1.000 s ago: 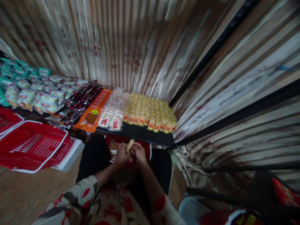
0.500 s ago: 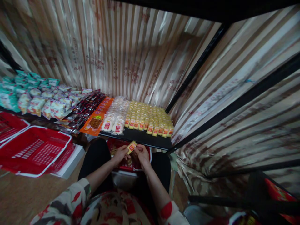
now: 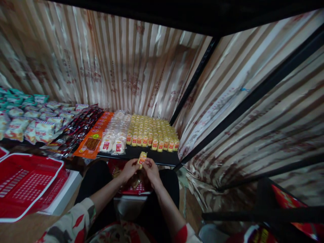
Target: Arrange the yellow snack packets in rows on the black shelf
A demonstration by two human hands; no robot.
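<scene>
A small yellow snack packet (image 3: 142, 158) with a red-and-orange label is held upright between both hands, above a red basket (image 3: 139, 191) between my knees. My left hand (image 3: 130, 169) grips its left side. The fingers of my right hand (image 3: 151, 168) pinch its right lower edge. Several loose packets, dim and hard to make out, lie in the basket beneath. Just beyond, rows of matching yellow packets (image 3: 152, 130) stand on a black shelf (image 3: 162, 157), with a bare strip at the shelf's front edge.
Left of the yellow rows are white round packets (image 3: 112, 141), orange flat packs (image 3: 92, 138), dark shiny packs (image 3: 77, 126) and white pouches (image 3: 43, 128). A larger red basket (image 3: 22, 185) sits at the left by a white box (image 3: 64, 192). Black frame bars (image 3: 227, 111) cross the right.
The packet has turned from slanted to nearly upright, and my right hand has closed in on it. The whole view has swung a little to the right.
</scene>
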